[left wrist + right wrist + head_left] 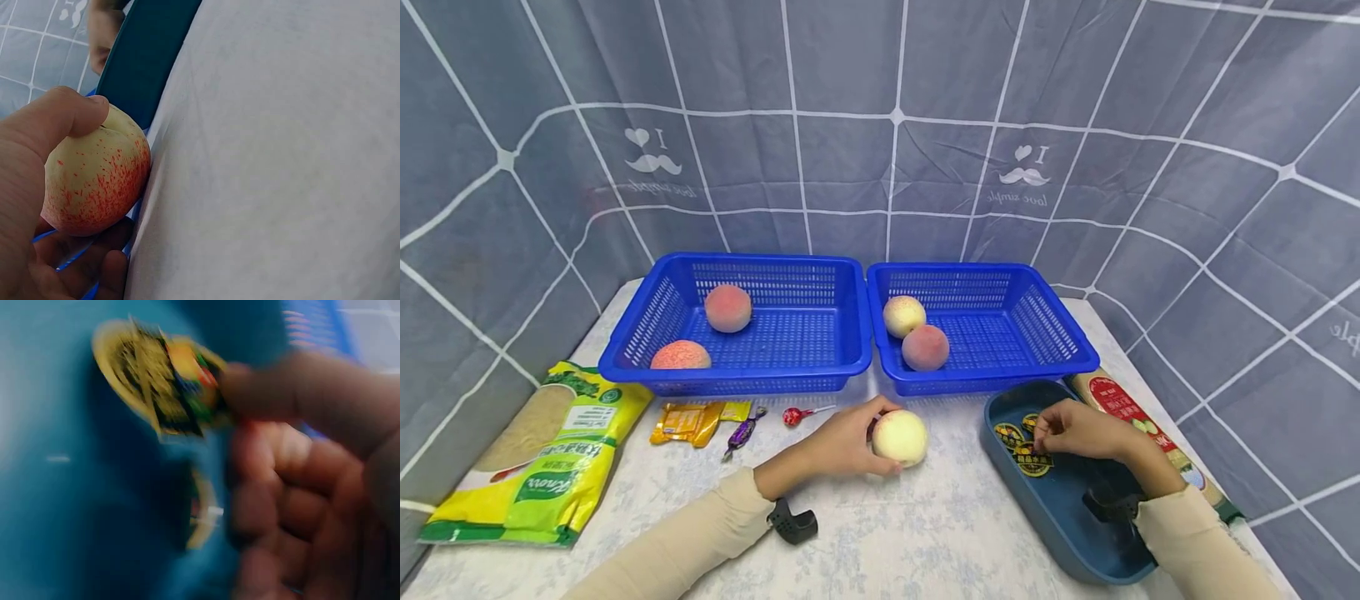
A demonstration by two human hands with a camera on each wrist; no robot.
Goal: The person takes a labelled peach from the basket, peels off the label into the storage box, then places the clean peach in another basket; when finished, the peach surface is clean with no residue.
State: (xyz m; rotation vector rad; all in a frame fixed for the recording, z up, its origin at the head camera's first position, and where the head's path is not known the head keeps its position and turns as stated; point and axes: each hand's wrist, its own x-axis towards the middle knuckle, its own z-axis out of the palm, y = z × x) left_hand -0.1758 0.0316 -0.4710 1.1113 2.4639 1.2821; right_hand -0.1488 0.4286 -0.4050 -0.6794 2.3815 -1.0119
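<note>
A pale yellow peach [901, 437] with red speckles on its side rests on the table, held by my left hand [848, 440]. In the left wrist view the thumb lies over the top of the peach [103, 178] and the fingers are curled beneath it. Over the dark teal tray [1037, 521], my right hand [1082, 429] pinches a round black-and-gold fruit sticker [156, 378] between thumb and forefinger. Another sticker [200, 509] shows below it in the blurred right wrist view. More stickers [1008, 434] lie in the tray.
Two blue baskets [737, 379] [992, 377] stand behind, each holding two peaches. A yellow Knorr bag [550, 458] lies left, near orange packets [688, 423], a purple candy [743, 433] and a red lollipop [793, 416]. A red-and-beige package [1120, 400] lies beyond the tray.
</note>
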